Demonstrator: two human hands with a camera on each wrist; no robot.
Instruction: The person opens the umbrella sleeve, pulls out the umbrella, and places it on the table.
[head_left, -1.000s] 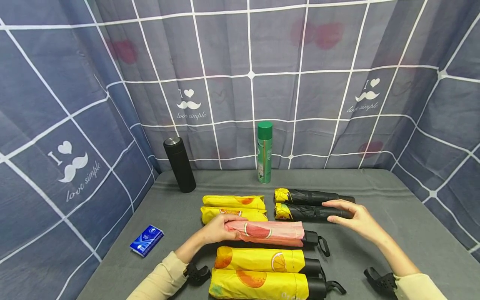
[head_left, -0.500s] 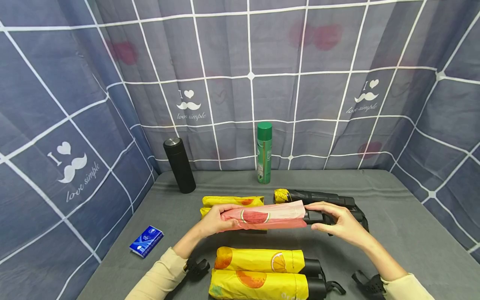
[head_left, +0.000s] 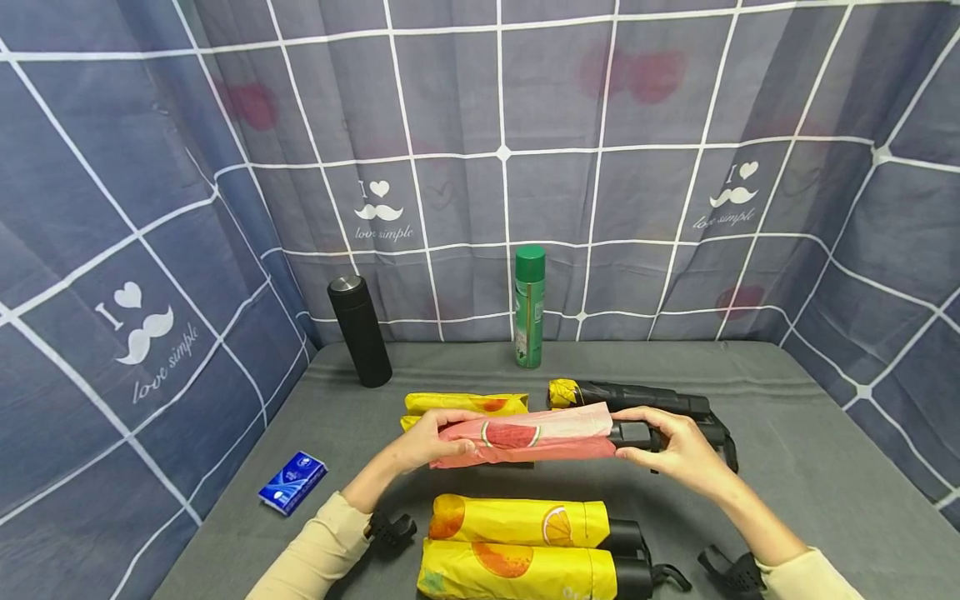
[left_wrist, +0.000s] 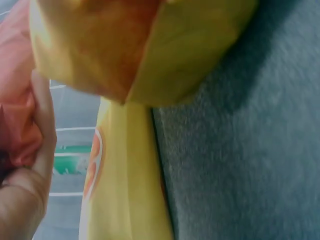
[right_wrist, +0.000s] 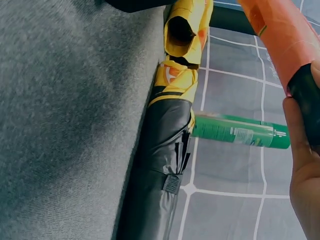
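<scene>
The person has the pink watermelon-print umbrella [head_left: 525, 435] lifted off the grey tabletop [head_left: 810, 467], held level between both hands just in front of the yellow pair [head_left: 465, 404] and the black ones [head_left: 645, 398] at the back. The left hand [head_left: 423, 437] is wrapped around the fabric end, fingers curled over the top. The right hand [head_left: 671, 450] is curled around the black handle [head_left: 633, 433].

Handling-wise it looks pretty easy: a folded umbrella is light, stiff along its length thanks to the shaft, but the canopy fabric is soft and a bit slippery, so it squishes under the fingers. The handle is probably the surest place to hold; the cloth end needs a wrap-around grip, which is what it's getting.

Compared with a second ago: the umbrella was lying on the tabletop with only the left hand on it, and the right hand was resting on a black umbrella. Now it's up, a bit farther back, and the right hand has moved onto its handle. The two yellow orange-print umbrellas [head_left: 525, 521] up front haven't moved, same for the flask [head_left: 358, 331], spray can [head_left: 528, 306] and tissue pack [head_left: 293, 481].
</scene>
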